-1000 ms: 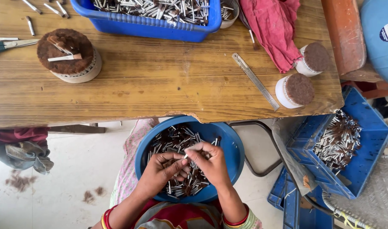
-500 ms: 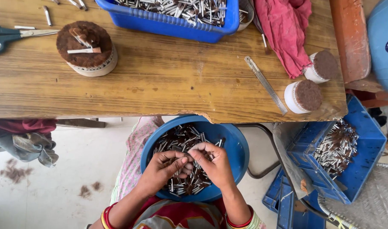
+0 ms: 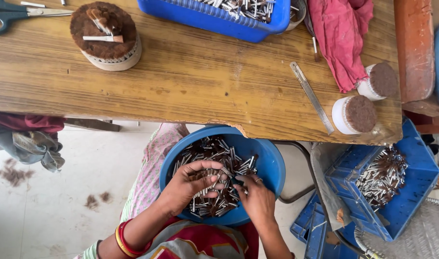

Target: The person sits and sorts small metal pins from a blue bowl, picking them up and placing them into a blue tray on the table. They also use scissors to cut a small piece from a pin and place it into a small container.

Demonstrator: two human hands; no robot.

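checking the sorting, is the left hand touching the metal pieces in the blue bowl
Touching. The head view shows the left hand with fingers curled into the pile of metal pieces in the blue bowl.

One head-worn view, staring steeply down, close over the lap's blue bowl (image 3: 269, 165), wooden table (image 3: 190, 81) edge just beyond.

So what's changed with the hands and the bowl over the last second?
Both hands have dropped from fingertip work above the pile into the blue bowl: the left hand now curls over a clump of small brush pieces, and the right hand presses in beside it. The bowl stayed on the lap, and the steel ruler and round brush pads stayed on the wooden table.
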